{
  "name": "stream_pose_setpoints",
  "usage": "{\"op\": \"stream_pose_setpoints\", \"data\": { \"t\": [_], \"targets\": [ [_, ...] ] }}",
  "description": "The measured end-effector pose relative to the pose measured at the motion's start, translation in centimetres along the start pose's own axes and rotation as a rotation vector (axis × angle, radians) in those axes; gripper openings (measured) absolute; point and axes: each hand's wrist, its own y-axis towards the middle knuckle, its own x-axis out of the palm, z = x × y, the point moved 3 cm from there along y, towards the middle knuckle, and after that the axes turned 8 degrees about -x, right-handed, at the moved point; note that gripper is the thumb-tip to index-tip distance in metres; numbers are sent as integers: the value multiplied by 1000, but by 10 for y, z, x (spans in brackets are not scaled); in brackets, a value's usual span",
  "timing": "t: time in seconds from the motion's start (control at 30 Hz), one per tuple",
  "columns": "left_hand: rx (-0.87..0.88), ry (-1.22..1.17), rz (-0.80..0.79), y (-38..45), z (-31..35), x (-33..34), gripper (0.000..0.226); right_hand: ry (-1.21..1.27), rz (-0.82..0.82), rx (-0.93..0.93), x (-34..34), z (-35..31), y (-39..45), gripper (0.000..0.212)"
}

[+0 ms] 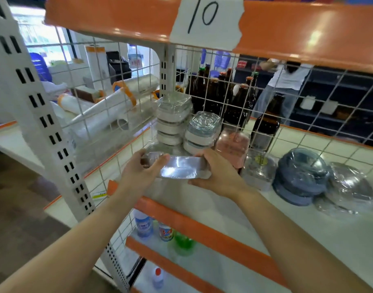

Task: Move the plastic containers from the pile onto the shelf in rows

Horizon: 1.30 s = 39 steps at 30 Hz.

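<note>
On the white shop shelf (234,210), the left hand (142,173) and right hand (215,176) grip a clear plastic container (179,167), long axis from nine to three; stacked containers (174,117) wait at twelve

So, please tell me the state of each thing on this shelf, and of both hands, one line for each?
Clear container: held above the shelf, gripped at both ends.
Left hand: fingers curled round the container's left end.
Right hand: fingers curled round its right end.
Tall stack: upright against the wire back.
Short stack: upright, beside the tall one.
Pink container: standing, wrapped.
Blue container: lying, wrapped, apart.
Brown bottles: upright, capped.
</note>
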Motion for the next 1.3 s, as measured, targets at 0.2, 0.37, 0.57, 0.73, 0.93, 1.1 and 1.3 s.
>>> {"op": "stream_pose_setpoints", "data": {
  "t": [0.2, 0.37, 0.57, 0.73, 0.93, 1.1, 1.3],
  "targets": [
    [-79, -127, -32, -1, -1, -5, 71, 250, 169, 362, 3, 5, -14, 37],
    [-60, 78, 22, -1, -13, -8, 34, 412, 278, 591, 17, 9, -15, 42],
    [-14, 267, -42, -1, -25, -14, 36, 381, 268, 701, 30, 10, -16, 52],
    [26, 422, -89, -5, -23, -12, 42, 403, 269, 659, 32, 5, -18, 55],
    [63, 394, -45, -4, -22, -13, 37, 439, 306, 590, 28, 3, -15, 45],
    [85, 354, 12, 1, -22, -19, 39, 464, 319, 554, 28, 4, -9, 39],
    [178, 335, 6, 3, -18, -16, 34, 457, 346, 548, 27, 2, -15, 35]
  ]
}}
